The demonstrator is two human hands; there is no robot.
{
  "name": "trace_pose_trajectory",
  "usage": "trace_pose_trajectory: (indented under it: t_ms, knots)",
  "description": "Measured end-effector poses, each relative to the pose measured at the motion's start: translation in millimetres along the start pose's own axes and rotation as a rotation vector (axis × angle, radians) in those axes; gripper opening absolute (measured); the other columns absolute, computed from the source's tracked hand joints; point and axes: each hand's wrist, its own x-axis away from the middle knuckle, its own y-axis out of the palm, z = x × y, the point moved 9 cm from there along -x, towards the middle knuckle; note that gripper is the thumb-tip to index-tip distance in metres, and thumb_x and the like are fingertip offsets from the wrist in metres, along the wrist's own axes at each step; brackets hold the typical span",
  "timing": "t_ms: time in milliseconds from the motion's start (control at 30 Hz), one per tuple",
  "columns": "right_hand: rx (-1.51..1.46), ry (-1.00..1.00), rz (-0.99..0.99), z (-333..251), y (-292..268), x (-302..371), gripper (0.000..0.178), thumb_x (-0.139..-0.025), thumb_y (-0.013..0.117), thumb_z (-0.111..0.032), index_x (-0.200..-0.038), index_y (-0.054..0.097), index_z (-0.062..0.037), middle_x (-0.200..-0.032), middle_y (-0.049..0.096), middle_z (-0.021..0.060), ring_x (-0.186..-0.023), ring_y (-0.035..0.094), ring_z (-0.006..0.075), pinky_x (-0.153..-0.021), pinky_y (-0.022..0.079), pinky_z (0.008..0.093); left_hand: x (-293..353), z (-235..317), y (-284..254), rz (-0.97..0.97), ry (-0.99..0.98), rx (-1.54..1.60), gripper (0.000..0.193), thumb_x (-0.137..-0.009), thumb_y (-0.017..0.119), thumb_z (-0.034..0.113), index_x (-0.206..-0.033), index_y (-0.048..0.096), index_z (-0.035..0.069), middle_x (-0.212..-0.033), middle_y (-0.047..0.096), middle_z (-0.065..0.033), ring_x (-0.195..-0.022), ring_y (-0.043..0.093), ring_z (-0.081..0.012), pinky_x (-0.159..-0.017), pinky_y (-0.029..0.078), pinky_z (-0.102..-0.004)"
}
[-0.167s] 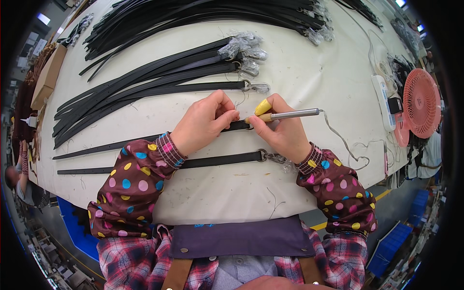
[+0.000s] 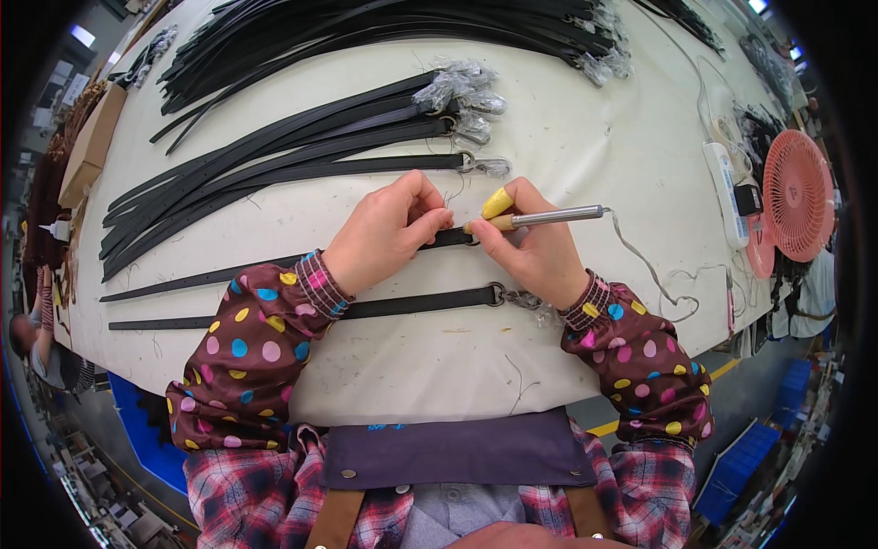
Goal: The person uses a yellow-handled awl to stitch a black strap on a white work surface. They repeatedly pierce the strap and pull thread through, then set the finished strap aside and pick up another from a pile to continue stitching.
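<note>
My right hand (image 2: pixel 535 242) is closed round a corded pen-shaped tool (image 2: pixel 560 215) with a tan front part and a metal tube. A yellow cover wraps its index finger. The tool's tip points left, close to the metal-ringed end of a black strap (image 2: pixel 206 278). Over that same strap, my left hand (image 2: pixel 389 229) is pinched shut, fingertips just left of the tool's tip; what they hold is too small to make out. Nearer to me lies a second black strap (image 2: pixel 421 302) with a ring and a metal clasp (image 2: pixel 523 299) partly wrapped in clear plastic.
Farther off lies a bundle of black straps (image 2: pixel 274 174) with plastic-wrapped ends, and a larger pile of straps (image 2: pixel 384 32) behind it. At right stand a white power strip (image 2: pixel 725 194) and a pink fan (image 2: pixel 797 195). A cardboard box (image 2: pixel 91 146) sits at the left edge.
</note>
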Motion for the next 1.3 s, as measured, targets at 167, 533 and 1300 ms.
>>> trace_pose_trajectory:
  t_ms: [167,533,1300]
  knots:
    - [0.026,0.004,-0.008,0.8,0.3,-0.5,0.022,-0.09,0.07,-0.009,-0.095,0.049,-0.0028,-0.079,0.056,0.0011,-0.071,0.052,0.0059,-0.064,0.043,0.0222,1.1,3.2,-0.8,0.008,0.018,-0.006,0.017,-0.094,0.063,0.015,-0.092,0.054,0.002,-0.076,0.065,-0.0048,-0.064,0.058,-0.0098,-0.054,0.047,-0.0261]
    - [-0.082,-0.121,0.119,-5.5,-12.4,1.8,0.021,-0.089,0.071,-0.01,-0.093,0.052,-0.0019,-0.078,0.059,0.0036,-0.07,0.056,0.0084,-0.062,0.045,0.0244,18.1,31.8,-10.6,0.046,0.316,-0.629,0.027,-0.083,0.076,0.024,-0.095,0.058,0.008,-0.088,0.064,-0.0053,-0.076,0.065,-0.0204,-0.067,0.052,-0.0324]
    - [-0.107,-0.052,0.025,2.4,-3.6,0.0,0.019,-0.086,0.069,-0.01,-0.092,0.052,-0.0024,-0.078,0.058,0.0045,-0.069,0.056,0.0102,-0.064,0.045,0.0263,13.6,33.5,5.8,-0.036,0.369,-0.469,0.015,-0.083,0.072,0.008,-0.091,0.059,0.004,-0.084,0.058,-0.0062,-0.065,0.058,-0.0178,-0.059,0.049,-0.0297]
